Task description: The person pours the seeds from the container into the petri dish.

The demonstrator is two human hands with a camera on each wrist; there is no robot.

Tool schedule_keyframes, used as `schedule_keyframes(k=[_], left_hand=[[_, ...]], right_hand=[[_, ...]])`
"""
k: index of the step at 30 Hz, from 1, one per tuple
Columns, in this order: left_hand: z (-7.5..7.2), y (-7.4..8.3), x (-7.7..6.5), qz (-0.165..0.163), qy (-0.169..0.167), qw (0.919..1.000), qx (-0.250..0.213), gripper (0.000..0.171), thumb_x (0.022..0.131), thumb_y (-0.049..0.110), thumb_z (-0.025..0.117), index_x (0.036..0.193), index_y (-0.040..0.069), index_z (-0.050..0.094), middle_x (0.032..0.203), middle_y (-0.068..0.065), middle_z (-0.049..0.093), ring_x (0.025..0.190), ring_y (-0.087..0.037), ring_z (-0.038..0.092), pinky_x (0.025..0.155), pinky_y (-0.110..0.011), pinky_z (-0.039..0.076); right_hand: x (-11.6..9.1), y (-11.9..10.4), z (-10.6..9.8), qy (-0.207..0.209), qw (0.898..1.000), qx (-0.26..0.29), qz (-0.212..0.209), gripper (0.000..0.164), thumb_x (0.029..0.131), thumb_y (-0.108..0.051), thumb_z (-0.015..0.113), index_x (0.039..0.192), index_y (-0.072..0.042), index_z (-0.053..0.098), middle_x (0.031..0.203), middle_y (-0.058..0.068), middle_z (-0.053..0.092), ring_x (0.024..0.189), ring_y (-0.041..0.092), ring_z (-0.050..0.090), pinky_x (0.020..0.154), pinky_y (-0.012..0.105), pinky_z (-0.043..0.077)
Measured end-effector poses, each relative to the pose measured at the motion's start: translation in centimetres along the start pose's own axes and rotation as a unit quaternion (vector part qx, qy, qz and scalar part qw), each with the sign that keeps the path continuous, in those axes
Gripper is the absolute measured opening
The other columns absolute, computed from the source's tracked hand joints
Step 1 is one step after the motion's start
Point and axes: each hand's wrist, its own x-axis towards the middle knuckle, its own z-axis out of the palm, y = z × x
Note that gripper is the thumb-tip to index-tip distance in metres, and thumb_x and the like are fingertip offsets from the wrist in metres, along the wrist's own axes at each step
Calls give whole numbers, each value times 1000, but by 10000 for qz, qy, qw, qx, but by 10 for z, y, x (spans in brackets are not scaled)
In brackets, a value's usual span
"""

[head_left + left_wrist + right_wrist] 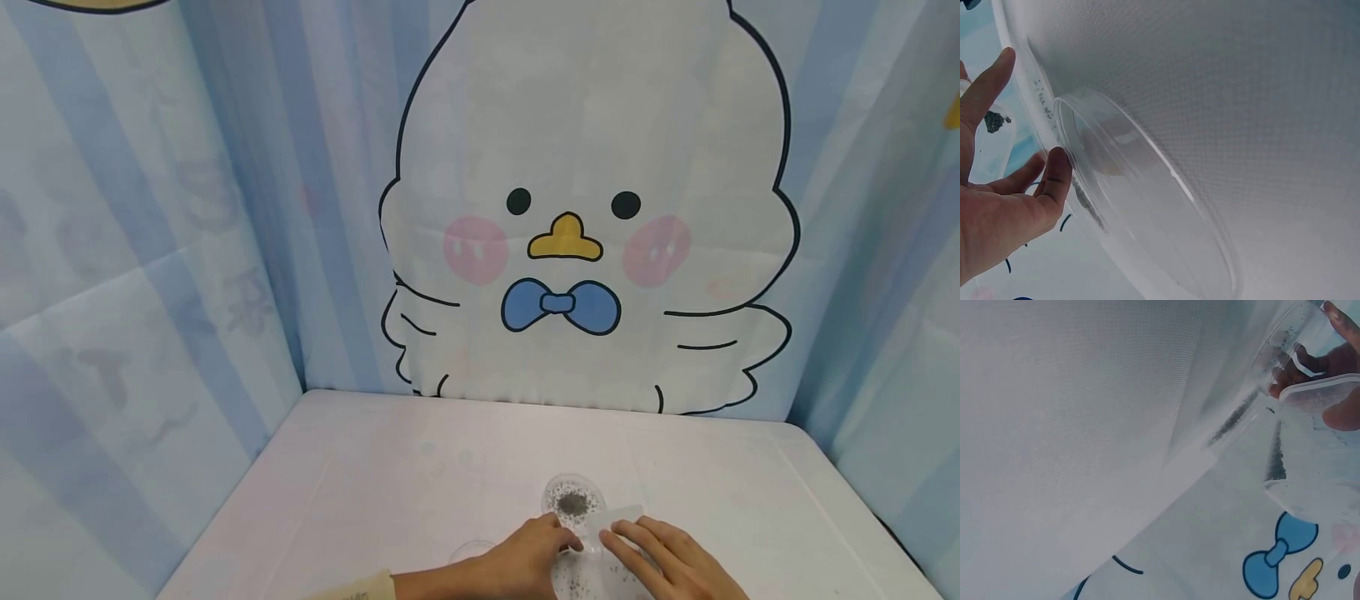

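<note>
Closest to my left wrist's camera is a clear round dish (1154,219) on the table (405,483); from above, my left grip (517,558) hides most of it, so only an arc of its rim shows. That grip is wide — the thumb stands well away from the loosely bent fingers — and I cannot tell whether the fingertips touch any dish. My right grip (667,558) holds a clear container (1322,456), tilted, with dark grains (1277,456) gathered in one corner. My fingers lie across it in the head view and cover part of it.

The container sits over the right side of a speckled dish (567,590), which my left grip crowds from the other side, so only a strip of it shows between my hands. Just beyond my fingers is a far dish (572,477), with a dark heap (572,504) at its middle and loose specks around that.

A pale yellow sleeve (356,590) comes in behind my left grip. Past the table's far edge hangs a blue-and-white cloth (337,208) printed with a big white bird (585,108), its bow tie (558,304) blue; striped cloth also closes in both sides.
</note>
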Motion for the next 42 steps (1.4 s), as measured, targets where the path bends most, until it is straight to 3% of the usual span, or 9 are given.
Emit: schedule_keyframes(k=[6, 15, 23, 34, 42], left_hand=[[2, -4, 2, 31, 25, 10000, 4, 75, 65, 59, 96, 129, 30, 70, 101, 20, 54, 85, 7, 48, 72, -12, 46], [0, 1, -1, -228, -137, 9992, -313, 71, 67, 54, 96, 129, 29, 71, 100, 19, 54, 85, 7, 48, 73, -14, 48], [1, -3, 1, -129, -142, 9996, -226, 72, 67, 57, 95, 129, 29, 71, 101, 20, 54, 86, 7, 48, 72, -14, 47], [1, -2, 3, -133, -93, 9997, -155, 73, 67, 57, 95, 129, 29, 71, 100, 20, 53, 85, 7, 48, 72, -13, 47], [0, 1, 1, -183, -51, 9997, -143, 71, 66, 55, 97, 127, 29, 72, 98, 20, 52, 84, 7, 47, 71, -13, 46]], right_hand=[[0, 0, -1, -5, 10000, 29, -32, 84, 85, -86, 53, 134, -19, 65, 127, -7, 68, 106, 13, 68, 105, 18, 44], [0, -2, 1, -7, 9999, -96, -96, 82, 86, -86, 53, 133, -20, 65, 125, -8, 67, 104, 13, 67, 98, 23, 45], [0, -2, 0, 58, 9999, -100, -128, 82, 86, -86, 52, 132, -19, 64, 124, -8, 67, 104, 13, 67, 105, 20, 39], [1, 0, 3, 175, 9994, -178, -220, 81, 89, -87, 46, 130, -19, 65, 124, -8, 68, 103, 12, 67, 90, 28, 49], [1, -1, 1, 60, 9995, -189, -245, 82, 87, -86, 50, 132, -19, 63, 126, -8, 67, 105, 12, 66, 100, 22, 44]])
